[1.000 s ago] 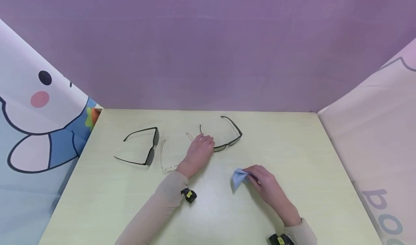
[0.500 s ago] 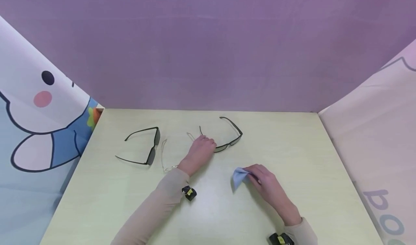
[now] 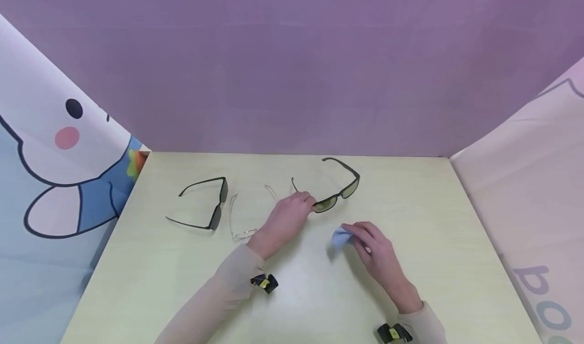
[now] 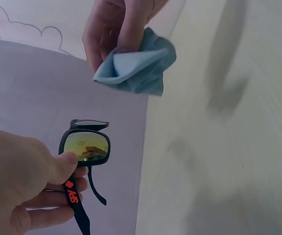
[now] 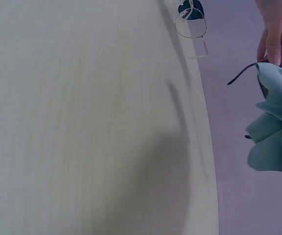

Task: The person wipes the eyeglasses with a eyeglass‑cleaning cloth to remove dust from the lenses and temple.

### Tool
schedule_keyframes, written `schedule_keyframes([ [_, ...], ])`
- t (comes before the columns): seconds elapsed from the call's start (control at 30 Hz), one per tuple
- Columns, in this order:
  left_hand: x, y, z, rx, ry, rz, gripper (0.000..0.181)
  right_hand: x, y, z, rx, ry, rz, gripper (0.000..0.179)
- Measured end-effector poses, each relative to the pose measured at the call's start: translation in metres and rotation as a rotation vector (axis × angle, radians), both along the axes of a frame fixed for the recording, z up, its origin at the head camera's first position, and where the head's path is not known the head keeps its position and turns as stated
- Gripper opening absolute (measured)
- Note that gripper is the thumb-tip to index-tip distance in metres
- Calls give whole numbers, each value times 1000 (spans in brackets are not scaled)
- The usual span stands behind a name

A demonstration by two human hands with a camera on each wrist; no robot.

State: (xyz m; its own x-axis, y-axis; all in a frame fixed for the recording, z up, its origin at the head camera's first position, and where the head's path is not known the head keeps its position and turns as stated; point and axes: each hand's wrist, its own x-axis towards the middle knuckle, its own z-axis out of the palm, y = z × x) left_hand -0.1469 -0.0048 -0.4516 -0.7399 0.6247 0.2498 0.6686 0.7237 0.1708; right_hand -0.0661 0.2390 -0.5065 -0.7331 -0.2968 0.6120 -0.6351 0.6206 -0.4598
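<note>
My left hand grips black-framed sunglasses with yellowish mirrored lenses. In the left wrist view its thumb presses the edge of the near lens, and the fingers lie behind the temple arm, which bears red marks. Both temple arms are unfolded. A crumpled light blue cloth is pinched between thumb and fingers of my right hand. Cloth and sunglasses stand apart in the head view, the cloth to the lower right. From the right wrist, the cloth hides most of the sunglasses.
Dark sunglasses lie unfolded at the left of the pale table. Beside them are thin wire-framed glasses, partly covered by my left hand and wrist. A purple backdrop rises behind the table, with printed cloth panels at both sides.
My left hand has moved right with the sunglasses, which have turned so both lenses show more. The right hand has shifted slightly up and right, and the cloth hangs more bunched.
</note>
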Motion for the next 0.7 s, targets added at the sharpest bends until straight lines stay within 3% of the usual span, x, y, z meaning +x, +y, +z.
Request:
schedule_keyframes([
  [0.23,17,-1,10,130,6,8,14,-11,-8,7,-186,179,-2,22],
  [0.53,36,0,10,265,13,36,12,-21,-27,22,-333,248,-127,31],
  [0.7,42,0,11,305,20,37,10,-26,-39,27,-365,259,-89,26],
])
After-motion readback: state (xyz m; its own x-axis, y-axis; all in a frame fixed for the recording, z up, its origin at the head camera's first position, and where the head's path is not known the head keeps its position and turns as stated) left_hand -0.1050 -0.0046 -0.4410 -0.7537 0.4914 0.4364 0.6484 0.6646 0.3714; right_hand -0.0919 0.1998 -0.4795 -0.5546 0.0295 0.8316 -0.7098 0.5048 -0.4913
